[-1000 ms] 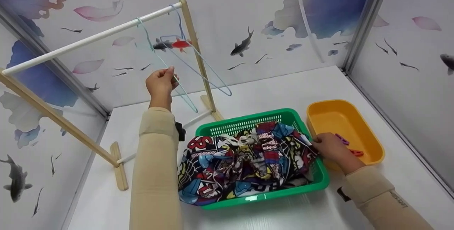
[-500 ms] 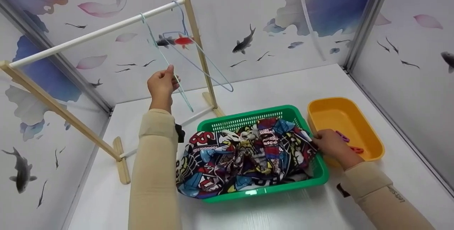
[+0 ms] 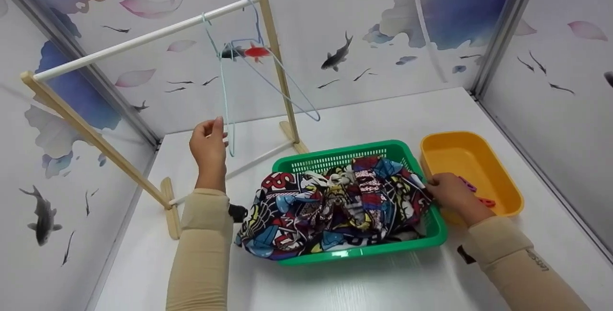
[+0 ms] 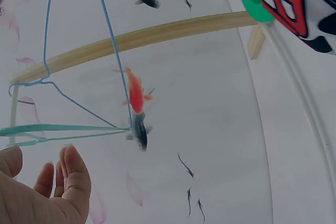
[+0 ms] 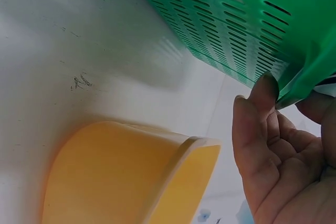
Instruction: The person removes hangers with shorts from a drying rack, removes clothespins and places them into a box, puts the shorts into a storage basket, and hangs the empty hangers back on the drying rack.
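Note:
My left hand is beside a mint-green clothes hanger on the rack's rail. In the left wrist view the thumb and relaxed fingers are apart, and the hanger passes just above them, not gripped. A light-blue hanger hangs nearer the far post. My right hand grips the right rim of a green plastic basket. The right wrist view shows thumb and fingers around the rim of that basket. A crumpled, colourfully printed garment with white ties fills the basket and hangs over its left side.
The drying rack has a white rail and wooden posts on the left of the white table. A yellow tub with purple and red clips stands right of the basket. Printed walls enclose the back and sides.
My left hand has let go of the mint-green hanger and moved down and slightly left. That hanger has swung to hang straighter down. My right hand stays on the basket rim.

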Demonstrator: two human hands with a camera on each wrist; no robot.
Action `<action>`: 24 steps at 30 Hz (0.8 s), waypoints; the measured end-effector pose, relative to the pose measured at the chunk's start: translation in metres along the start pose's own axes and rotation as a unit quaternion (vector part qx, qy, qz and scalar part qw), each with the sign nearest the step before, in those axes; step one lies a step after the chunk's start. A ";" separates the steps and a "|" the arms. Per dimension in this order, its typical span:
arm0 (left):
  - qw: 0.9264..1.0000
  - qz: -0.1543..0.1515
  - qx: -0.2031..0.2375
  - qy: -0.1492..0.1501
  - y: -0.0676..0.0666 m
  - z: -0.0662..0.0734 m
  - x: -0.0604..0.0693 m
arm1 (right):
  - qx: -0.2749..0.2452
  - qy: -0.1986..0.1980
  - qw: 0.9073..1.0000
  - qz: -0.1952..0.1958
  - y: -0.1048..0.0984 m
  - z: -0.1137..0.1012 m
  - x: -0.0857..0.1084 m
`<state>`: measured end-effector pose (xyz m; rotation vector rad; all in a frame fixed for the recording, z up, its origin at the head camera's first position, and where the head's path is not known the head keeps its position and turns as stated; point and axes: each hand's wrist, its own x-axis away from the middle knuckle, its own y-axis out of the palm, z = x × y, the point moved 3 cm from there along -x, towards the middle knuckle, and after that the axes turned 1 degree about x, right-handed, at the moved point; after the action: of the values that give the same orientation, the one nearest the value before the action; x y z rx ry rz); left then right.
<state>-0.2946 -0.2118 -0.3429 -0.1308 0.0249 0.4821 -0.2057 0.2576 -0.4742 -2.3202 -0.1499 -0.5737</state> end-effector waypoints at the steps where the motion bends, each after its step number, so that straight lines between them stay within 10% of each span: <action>1: 1.000 0.002 0.001 -0.003 -0.005 -0.005 0.004 | -0.001 0.001 1.000 -0.001 0.000 0.000 0.000; 15: 0.995 -0.075 -0.040 -0.044 -0.046 -0.067 0.056 | 0.067 -0.015 0.998 0.014 -0.003 -0.003 0.004; 24: 0.971 -0.189 -0.134 -0.056 -0.049 -0.110 0.075 | 0.054 -0.068 0.995 0.054 -0.003 -0.003 0.013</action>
<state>-0.2042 -0.2348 -0.4498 -0.3660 -0.1749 0.1090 -0.1961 0.2567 -0.4647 -2.2464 -0.1153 -0.3441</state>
